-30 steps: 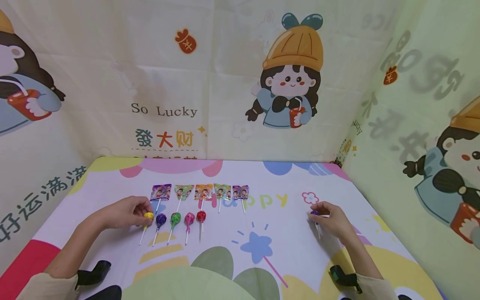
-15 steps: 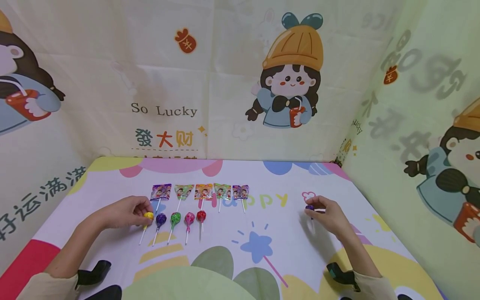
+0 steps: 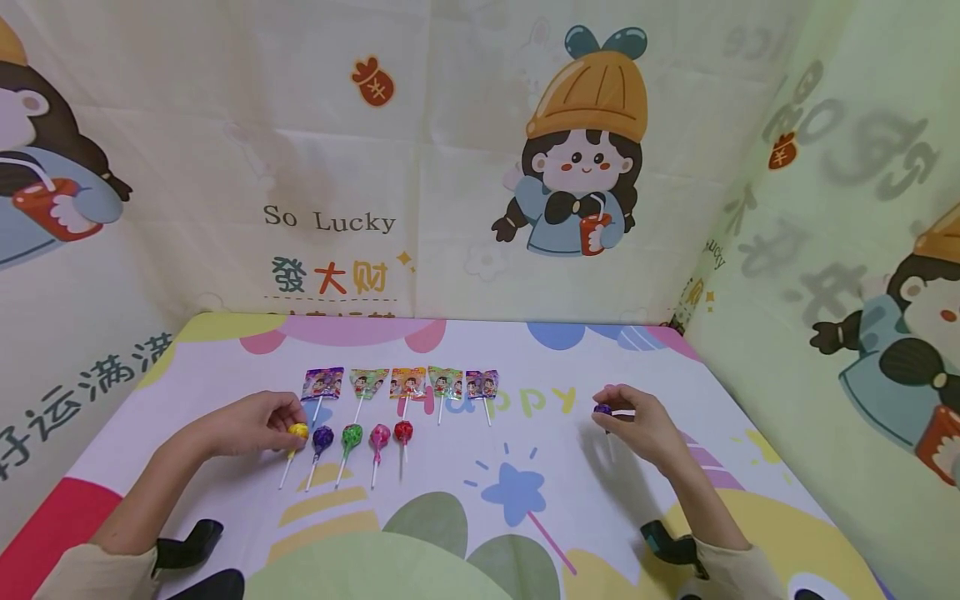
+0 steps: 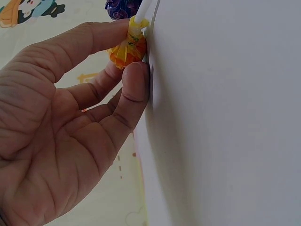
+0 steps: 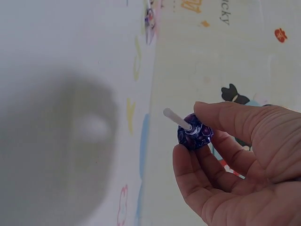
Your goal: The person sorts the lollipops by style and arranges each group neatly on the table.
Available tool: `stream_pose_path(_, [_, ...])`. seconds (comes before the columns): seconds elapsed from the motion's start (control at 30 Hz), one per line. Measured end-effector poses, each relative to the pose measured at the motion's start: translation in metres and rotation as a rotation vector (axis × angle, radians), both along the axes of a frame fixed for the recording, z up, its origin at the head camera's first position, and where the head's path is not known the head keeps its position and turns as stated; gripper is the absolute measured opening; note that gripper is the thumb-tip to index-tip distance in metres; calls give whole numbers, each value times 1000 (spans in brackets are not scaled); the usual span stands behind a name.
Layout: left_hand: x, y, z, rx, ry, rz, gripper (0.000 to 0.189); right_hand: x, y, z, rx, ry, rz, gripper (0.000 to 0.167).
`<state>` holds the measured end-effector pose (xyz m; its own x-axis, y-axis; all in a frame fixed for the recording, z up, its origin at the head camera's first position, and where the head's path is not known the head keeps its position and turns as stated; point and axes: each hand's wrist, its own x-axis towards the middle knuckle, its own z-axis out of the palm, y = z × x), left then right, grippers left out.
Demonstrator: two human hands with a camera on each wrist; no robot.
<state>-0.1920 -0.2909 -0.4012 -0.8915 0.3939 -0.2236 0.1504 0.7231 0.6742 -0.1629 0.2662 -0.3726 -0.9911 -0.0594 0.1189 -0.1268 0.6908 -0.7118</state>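
Observation:
My left hand [image 3: 258, 427] pinches the head of a yellow lollipop [image 3: 297, 431] at the left end of the front row. In the left wrist view the thumb and fingers hold its yellow-orange wrapper [image 4: 128, 51]. Over at the right, my right hand [image 3: 648, 427] holds a purple lollipop [image 3: 602, 410] above the table; in the right wrist view its white stick [image 5: 176, 117] points away from the fingers. Beside the yellow one lie a dark purple lollipop [image 3: 322, 438], a green lollipop [image 3: 351, 437], a pink lollipop [image 3: 380, 436] and a red lollipop [image 3: 403, 432].
Behind the front row lies a second row of flat-wrapped lollipops, among them an orange one [image 3: 407, 383] and a purple one [image 3: 482, 385]. A patterned cloth covers the table [image 3: 450, 467]. Printed curtains [image 3: 450, 167] stand around its back and sides.
My right hand has lifted the purple lollipop off the table and moved it left and slightly away from me. The left hand stays on the yellow lollipop.

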Motion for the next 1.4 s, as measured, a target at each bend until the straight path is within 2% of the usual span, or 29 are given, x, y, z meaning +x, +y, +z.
stream_pose_path(0.6, [1,1,1,0,-6,-4,31,-3,-28,-5,-25,1,109,25])
stream_pose_path(0.9, [2,2,2,-1,-7,-4,32,-5,-45,-7,-65,-3,142,24])
stream_pose_path(1.17, [2,1,1,6,3,-20,32,-8,-59,-9,-62,-3,173,23])
stream_pose_path(1.4, [2,2,2,4,-3,-10,33,-9,-73,-7,-68,-1,207,20])
